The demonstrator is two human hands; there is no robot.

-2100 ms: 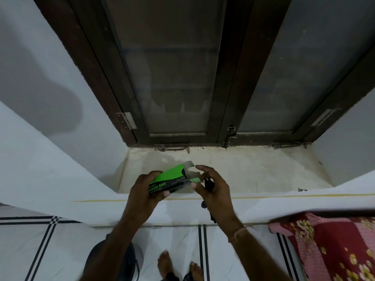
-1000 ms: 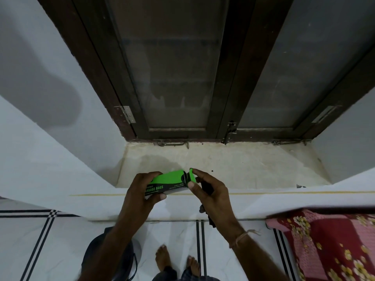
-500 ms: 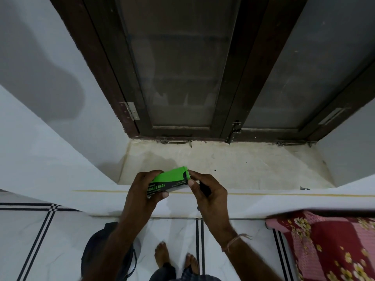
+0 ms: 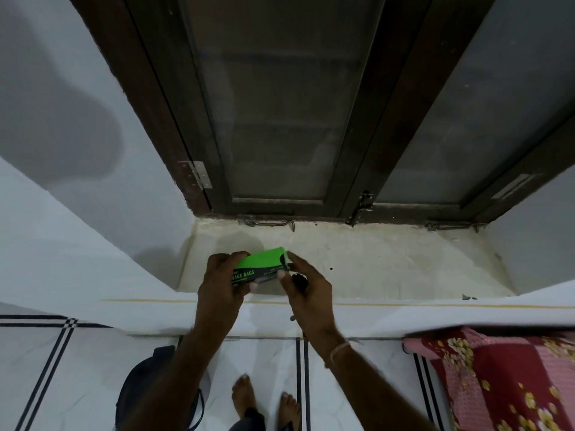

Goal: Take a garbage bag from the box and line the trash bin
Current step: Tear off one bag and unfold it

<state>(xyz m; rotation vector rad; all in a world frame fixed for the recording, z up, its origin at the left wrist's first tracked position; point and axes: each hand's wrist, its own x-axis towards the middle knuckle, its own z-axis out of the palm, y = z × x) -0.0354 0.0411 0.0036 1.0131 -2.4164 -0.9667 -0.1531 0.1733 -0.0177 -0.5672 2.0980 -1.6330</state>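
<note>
A green and black garbage bag box point(image 4: 264, 263) is held just above the left part of the pale window sill point(image 4: 389, 265). My left hand point(image 4: 221, 284) grips its left end from below and behind. The fingertips of my right hand point(image 4: 311, 293) press on the box's right end, where the flap lies closed. A small folded black garbage bag point(image 4: 299, 279) is tucked in that right palm, mostly hidden. The dark round trash bin point(image 4: 140, 387) stands on the floor at the lower left, partly behind my left forearm.
A dark wooden window frame with frosted panes point(image 4: 280, 119) rises behind the sill, with latches along its base. A red floral bedcover point(image 4: 497, 384) lies at the lower right. My bare feet point(image 4: 242, 396) stand on white floor tiles with black lines.
The box's end flap stood open two seconds ago and is now pushed closed by my right fingers. Both hands and the box stayed over the sill's left part.
</note>
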